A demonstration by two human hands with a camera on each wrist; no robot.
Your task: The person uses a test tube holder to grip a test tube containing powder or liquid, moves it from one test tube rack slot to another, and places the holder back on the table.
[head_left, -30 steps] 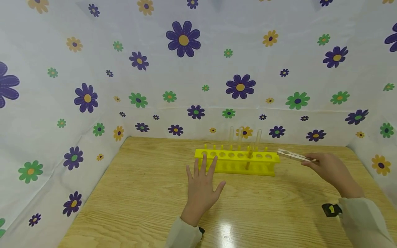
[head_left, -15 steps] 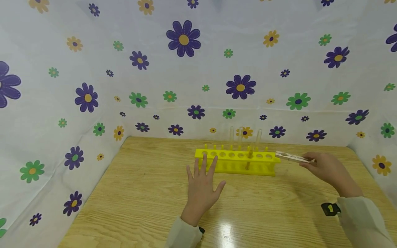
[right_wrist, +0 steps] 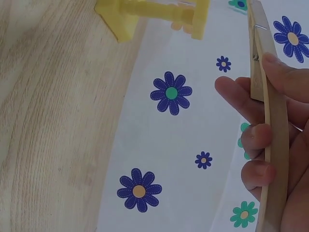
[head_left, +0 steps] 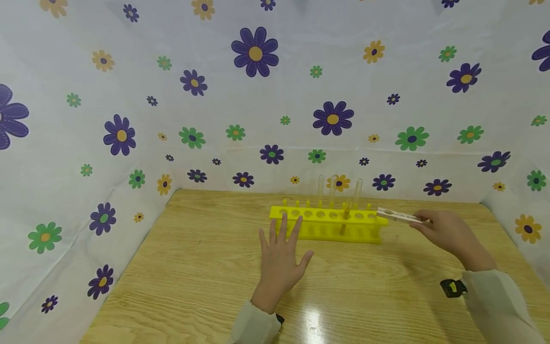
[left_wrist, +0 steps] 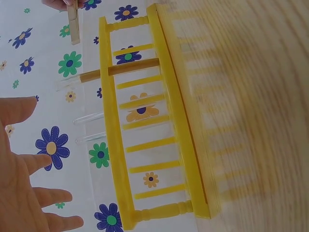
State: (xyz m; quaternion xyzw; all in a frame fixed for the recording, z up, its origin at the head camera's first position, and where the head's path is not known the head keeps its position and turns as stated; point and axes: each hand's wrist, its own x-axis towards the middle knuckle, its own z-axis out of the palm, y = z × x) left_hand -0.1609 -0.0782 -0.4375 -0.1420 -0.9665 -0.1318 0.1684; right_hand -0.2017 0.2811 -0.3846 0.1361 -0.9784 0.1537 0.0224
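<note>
Head view: a long yellow plastic test-tube rack (head_left: 324,221) stands on a light wood-grained table (head_left: 206,286), toward its far edge; round holes pierce its top plate and short yellow pegs (head_left: 285,203) line its back; toward the right end a transparent tube with amber-brown contents (head_left: 345,215) sits slightly tilted in one of the holes, while two clear, round-tipped tubes (head_left: 320,188) rise upright at the rear (how they are seated is hard to make out).

The right hand (head_left: 451,236) grips a slim pale wooden clamp (head_left: 396,216), its thumb against one side and its fingers curled round the other; the right wrist view shows the wood crossed by a thin metal wire spring (right_wrist: 261,27); the clamp's tip overlaps the rack's right end in the head view, yet the left wrist view shows a gap between them.

The left hand (head_left: 279,265) holds nothing, its fingers straight and spread, before the rack's left end; whether the fingertips touch the yellow plastic cannot be told.

Pale long sleeves (head_left: 255,325) cover both arms; a black strap-like device (head_left: 453,288) shows at the right cuff; a white flower-printed cloth (head_left: 215,105) in purple, green and orange rises behind the table and along its sides.
</note>
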